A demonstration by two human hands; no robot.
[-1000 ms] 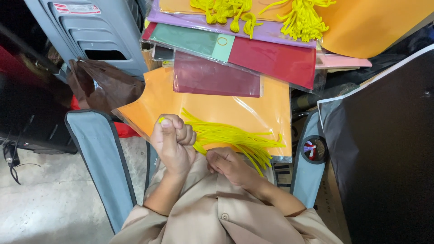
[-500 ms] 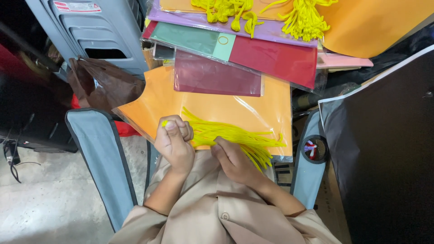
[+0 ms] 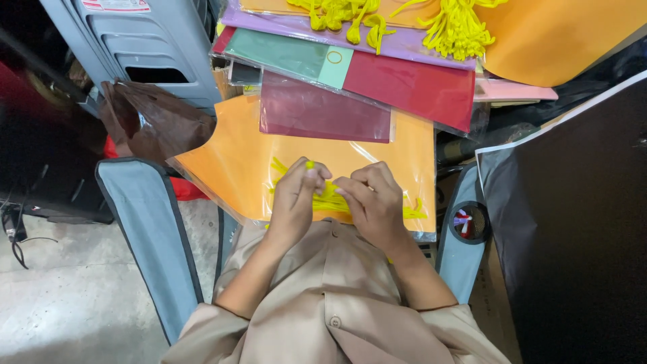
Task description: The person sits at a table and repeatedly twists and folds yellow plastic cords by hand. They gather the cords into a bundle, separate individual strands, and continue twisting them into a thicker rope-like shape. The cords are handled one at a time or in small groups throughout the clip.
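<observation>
A bundle of yellow strands (image 3: pixel 337 199) is seen lying on a sheet of orange paper (image 3: pixel 236 162) in a clear sleeve, which rests across the person's lap; the bundle's long axis runs roughly left to right across the view, its loose ends fanning out past the right hand toward the sheet's right edge, while a few tips rise at the left beside the left hand. The bundle is placed directly under and between the two hands, so neither hand is set apart from it. The left hand (image 3: pixel 294 199) is curled nearly closed, with a short yellow tip pinched at the thumb and fingertips, near the upper left end of the strands; the right hand (image 3: pixel 373 199) is bent over the middle of the bundle, fingers folded down onto the strands, and whether a strand is actually gripped beneath them cannot be told, since the palm side is hidden. The hands are held close together, fingertips almost touching, the left slightly nearer the raised tips, the right nearer the trailing length.

Further out, a dark red sheet (image 3: pixel 323 111) is laid overlapping the top edge of the orange one; above it green and red sheets (image 3: pixel 350 74) are stacked, and more yellow strands (image 3: pixel 458 30) are heaped at the top. A blue-grey chair arm (image 3: pixel 148 229) is seen at the left.
</observation>
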